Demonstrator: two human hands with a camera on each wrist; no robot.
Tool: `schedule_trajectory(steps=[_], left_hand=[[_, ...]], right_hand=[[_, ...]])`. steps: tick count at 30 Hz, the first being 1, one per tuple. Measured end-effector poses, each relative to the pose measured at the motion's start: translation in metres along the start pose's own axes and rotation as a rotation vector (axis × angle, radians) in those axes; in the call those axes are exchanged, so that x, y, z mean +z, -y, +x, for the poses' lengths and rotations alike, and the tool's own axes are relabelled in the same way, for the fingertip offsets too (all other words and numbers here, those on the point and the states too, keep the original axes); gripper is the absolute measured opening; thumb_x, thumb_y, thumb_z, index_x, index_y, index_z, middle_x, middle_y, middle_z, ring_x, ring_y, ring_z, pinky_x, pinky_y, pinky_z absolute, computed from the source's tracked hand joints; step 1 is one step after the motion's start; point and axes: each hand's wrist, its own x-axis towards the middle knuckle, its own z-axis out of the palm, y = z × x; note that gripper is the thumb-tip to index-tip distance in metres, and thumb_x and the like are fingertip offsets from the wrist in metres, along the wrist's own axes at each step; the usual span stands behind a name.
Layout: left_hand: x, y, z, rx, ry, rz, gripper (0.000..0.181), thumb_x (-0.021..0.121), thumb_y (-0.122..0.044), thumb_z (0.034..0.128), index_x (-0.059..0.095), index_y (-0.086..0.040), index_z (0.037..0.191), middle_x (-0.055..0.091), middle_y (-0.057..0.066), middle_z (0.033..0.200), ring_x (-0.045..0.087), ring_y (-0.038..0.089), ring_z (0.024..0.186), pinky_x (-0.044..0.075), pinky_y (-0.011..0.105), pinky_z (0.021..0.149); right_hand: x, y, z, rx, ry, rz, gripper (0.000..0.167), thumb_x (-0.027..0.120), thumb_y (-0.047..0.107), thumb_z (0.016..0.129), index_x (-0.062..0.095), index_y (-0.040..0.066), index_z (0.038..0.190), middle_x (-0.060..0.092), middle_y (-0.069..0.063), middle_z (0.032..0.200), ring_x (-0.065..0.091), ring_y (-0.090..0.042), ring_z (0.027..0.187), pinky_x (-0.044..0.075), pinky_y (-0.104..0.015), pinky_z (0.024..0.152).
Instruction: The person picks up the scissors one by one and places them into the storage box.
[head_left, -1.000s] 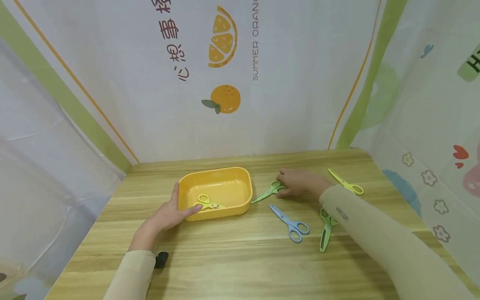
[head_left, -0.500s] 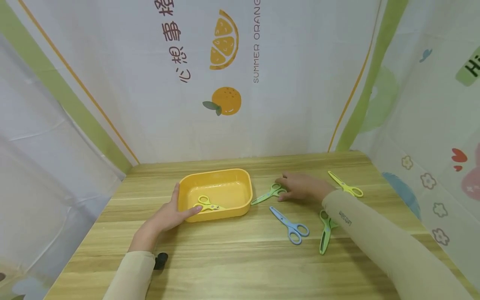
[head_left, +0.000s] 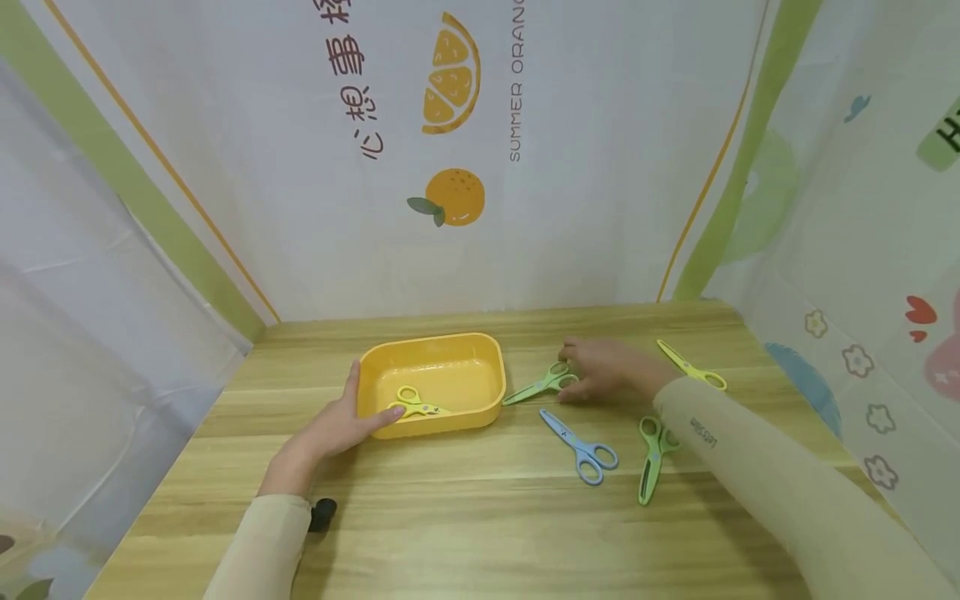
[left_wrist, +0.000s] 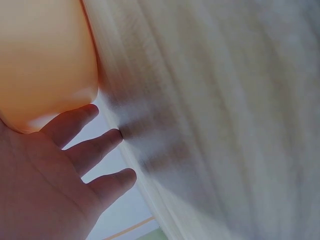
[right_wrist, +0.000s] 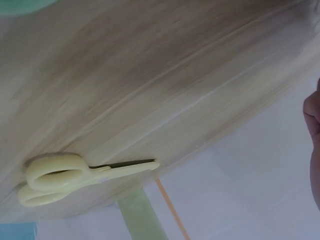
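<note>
My left hand (head_left: 337, 429) holds a yellow tray (head_left: 491, 417) by its near left corner, thumb over the front rim and fingers along the outside. Inside the tray lie yellow scissors (head_left: 409, 402). To the right, my right hand (head_left: 603, 369) has thumb and fingers round the handles of light green scissors (head_left: 551, 380), whose blades point at the tray's right side. In the left wrist view several fingers (left_wrist: 100, 152) spread against and below the tray wall (left_wrist: 50, 60). The right wrist view shows only a sliver of the right hand (right_wrist: 314, 120).
Blue scissors (head_left: 581, 448) and a second green pair (head_left: 652, 462) lie in front of the right forearm. Another yellow pair (head_left: 693, 367) lies beyond it near the table's (head_left: 465, 533) right side. A printed white curtain (head_left: 585, 208) hangs behind the table.
The green scissors' handles have shifted slightly right along with my right hand. My left hand and the tray keep their place.
</note>
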Motion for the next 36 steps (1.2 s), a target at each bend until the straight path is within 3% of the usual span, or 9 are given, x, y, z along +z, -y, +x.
schedule_trajectory(steps=[5,11,17,24,27,33,36], left_hand=[[0.0,0.002,0.001,-0.003,0.004,-0.002,0.133,0.061,-0.078,0.0928,-0.027,-0.011,0.166,0.026,0.044,0.165,0.04,0.06,0.149,0.036,0.07,0.121],[0.001,0.005,0.002,-0.001,0.001,-0.002,0.134,0.061,-0.08,0.0917,-0.028,-0.012,0.166,0.027,0.044,0.165,0.041,0.06,0.149,0.036,0.07,0.121],[0.003,0.005,0.001,0.005,-0.011,0.0,0.134,0.061,-0.08,0.0916,-0.026,-0.011,0.167,0.024,0.042,0.167,0.038,0.059,0.151,0.034,0.07,0.123],[0.002,0.003,0.001,0.0,-0.017,-0.006,0.134,0.062,-0.08,0.0915,-0.026,-0.011,0.167,0.023,0.042,0.168,0.039,0.059,0.151,0.034,0.069,0.123],[0.001,0.003,0.001,-0.001,-0.013,-0.011,0.134,0.062,-0.08,0.0917,-0.026,-0.01,0.167,0.023,0.042,0.168,0.039,0.059,0.151,0.034,0.07,0.123],[0.0,0.001,0.001,0.004,-0.012,-0.007,0.134,0.062,-0.079,0.0925,-0.026,-0.009,0.167,0.024,0.042,0.167,0.04,0.059,0.15,0.035,0.069,0.122],[0.0,0.0,0.0,0.002,-0.011,-0.01,0.134,0.063,-0.077,0.0923,-0.025,-0.01,0.167,0.025,0.042,0.167,0.041,0.059,0.15,0.036,0.069,0.122]], right_hand=[[-0.005,-0.004,-0.001,-0.049,-0.07,-0.015,0.071,0.081,0.056,0.09,0.067,0.001,0.134,0.064,-0.008,0.122,0.071,-0.025,0.102,0.061,-0.047,0.095],[-0.012,-0.01,-0.005,-0.043,-0.152,-0.065,0.072,0.084,0.053,0.087,0.07,-0.001,0.132,0.067,-0.012,0.124,0.073,-0.029,0.1,0.063,-0.048,0.089],[-0.018,-0.017,-0.008,-0.022,-0.22,-0.016,0.069,0.087,0.044,0.087,0.07,-0.006,0.131,0.069,-0.017,0.119,0.073,-0.029,0.096,0.063,-0.046,0.084],[-0.026,-0.021,-0.005,0.038,-0.259,0.027,0.071,0.085,0.044,0.089,0.068,-0.007,0.134,0.065,-0.033,0.139,0.067,-0.051,0.125,0.057,-0.06,0.105],[-0.03,-0.021,-0.005,0.07,-0.272,0.075,0.072,0.085,0.046,0.089,0.068,-0.007,0.134,0.067,-0.033,0.138,0.066,-0.05,0.127,0.055,-0.06,0.107],[-0.035,-0.019,-0.003,0.11,-0.306,0.163,0.071,0.083,0.051,0.089,0.07,-0.003,0.133,0.075,-0.023,0.126,0.073,-0.038,0.109,0.06,-0.055,0.096],[-0.037,-0.016,-0.002,0.127,-0.305,0.19,0.073,0.083,0.053,0.089,0.07,-0.002,0.135,0.078,-0.018,0.114,0.068,-0.025,0.088,0.059,-0.046,0.085]])
